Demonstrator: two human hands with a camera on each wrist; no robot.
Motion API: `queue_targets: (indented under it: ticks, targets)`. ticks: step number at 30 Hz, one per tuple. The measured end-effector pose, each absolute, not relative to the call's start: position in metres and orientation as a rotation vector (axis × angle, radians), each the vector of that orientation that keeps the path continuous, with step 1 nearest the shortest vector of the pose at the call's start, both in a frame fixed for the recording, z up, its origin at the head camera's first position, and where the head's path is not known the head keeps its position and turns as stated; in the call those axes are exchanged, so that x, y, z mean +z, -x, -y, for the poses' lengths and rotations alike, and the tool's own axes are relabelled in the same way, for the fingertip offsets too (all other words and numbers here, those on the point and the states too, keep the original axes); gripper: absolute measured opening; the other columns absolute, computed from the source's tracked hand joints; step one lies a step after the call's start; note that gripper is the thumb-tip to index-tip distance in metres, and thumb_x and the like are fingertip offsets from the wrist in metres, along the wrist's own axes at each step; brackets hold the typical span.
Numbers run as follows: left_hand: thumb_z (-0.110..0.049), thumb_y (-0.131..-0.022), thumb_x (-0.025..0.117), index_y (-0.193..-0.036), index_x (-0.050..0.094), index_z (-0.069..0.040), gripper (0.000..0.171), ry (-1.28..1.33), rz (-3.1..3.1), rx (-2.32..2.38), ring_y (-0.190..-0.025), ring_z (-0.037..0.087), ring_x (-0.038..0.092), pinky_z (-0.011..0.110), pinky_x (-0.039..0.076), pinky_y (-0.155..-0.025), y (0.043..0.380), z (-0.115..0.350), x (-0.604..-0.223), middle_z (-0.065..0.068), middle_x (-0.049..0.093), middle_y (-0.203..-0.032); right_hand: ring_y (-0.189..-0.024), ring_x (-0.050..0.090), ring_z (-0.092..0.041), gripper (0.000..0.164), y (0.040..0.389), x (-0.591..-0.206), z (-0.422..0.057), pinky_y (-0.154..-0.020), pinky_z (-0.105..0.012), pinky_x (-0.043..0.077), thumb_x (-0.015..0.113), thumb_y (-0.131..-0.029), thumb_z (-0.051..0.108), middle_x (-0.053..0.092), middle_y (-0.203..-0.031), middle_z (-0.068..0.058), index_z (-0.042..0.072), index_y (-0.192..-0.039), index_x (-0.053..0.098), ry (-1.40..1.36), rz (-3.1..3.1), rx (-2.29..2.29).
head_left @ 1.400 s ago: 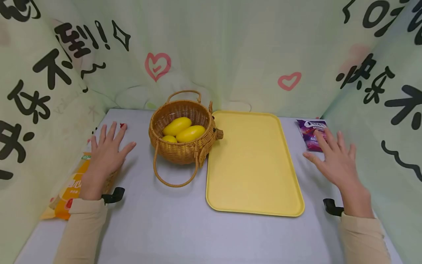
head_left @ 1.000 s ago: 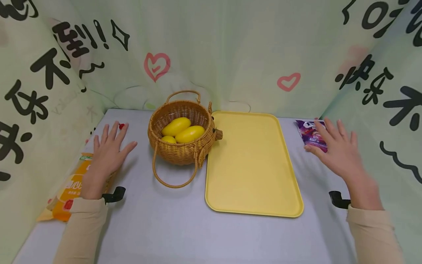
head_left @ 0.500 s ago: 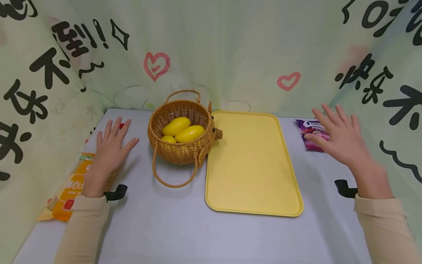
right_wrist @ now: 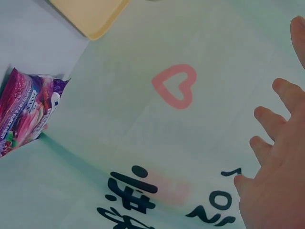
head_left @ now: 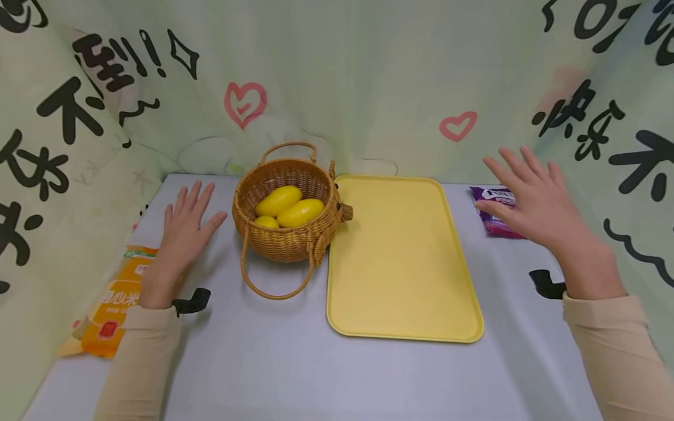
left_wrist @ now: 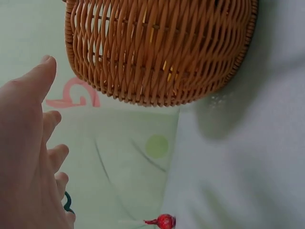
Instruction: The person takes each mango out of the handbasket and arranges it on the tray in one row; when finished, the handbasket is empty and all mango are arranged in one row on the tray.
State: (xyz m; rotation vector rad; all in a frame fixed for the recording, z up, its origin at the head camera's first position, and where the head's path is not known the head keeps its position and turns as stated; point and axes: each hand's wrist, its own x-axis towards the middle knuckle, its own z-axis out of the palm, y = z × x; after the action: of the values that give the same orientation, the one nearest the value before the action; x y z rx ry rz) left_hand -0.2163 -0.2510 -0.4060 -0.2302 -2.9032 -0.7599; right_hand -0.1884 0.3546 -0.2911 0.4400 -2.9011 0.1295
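Observation:
My left hand (head_left: 184,240) hovers with spread fingers between the orange snack bag (head_left: 116,304) and the wicker basket (head_left: 279,248), holding nothing. Part of the orange bag is hidden behind that wrist. In the left wrist view, the basket (left_wrist: 157,52) is ahead of the hand (left_wrist: 21,148). Several yellow oval fruits (head_left: 300,213) lie inside the basket. At the right, my right hand (head_left: 542,204) is raised with fingers apart, partly covering a purple snack packet (head_left: 497,228). The right wrist view puts the packet (right_wrist: 31,112) well apart from the hand (right_wrist: 276,162).
A yellow tray (head_left: 402,263) lies right of the basket, whose snout-like knob overlaps the tray's edge. A small red object (left_wrist: 166,221) shows in the left wrist view. Printed cloth curtains (head_left: 358,88) enclose the table (head_left: 295,368) at the back and sides.
My right hand has risen and moved away from over the purple packet. The left hand has drifted slightly right, toward the basket. Basket, tray and both packages have stayed in place.

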Motion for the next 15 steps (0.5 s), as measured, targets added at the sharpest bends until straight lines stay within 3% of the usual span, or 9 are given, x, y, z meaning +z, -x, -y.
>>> queue_targets:
  ticks: [15]
  targets:
    - [-0.062,-0.099,0.038,-0.161,0.013,-0.027,0.076,0.293,2.862,-0.923,-0.156,0.035,-0.004,0.07,-0.004,-0.117,0.235,0.229,-0.401,0.009,0.006,-0.169,-0.157,0.002,-0.031,0.08,0.207,-0.26,-0.299,-0.122,-0.061,-0.005,0.059,-0.094,0.052,0.01,-0.169,-0.002,0.029,-0.16,0.019,-0.734,2.859,0.107]
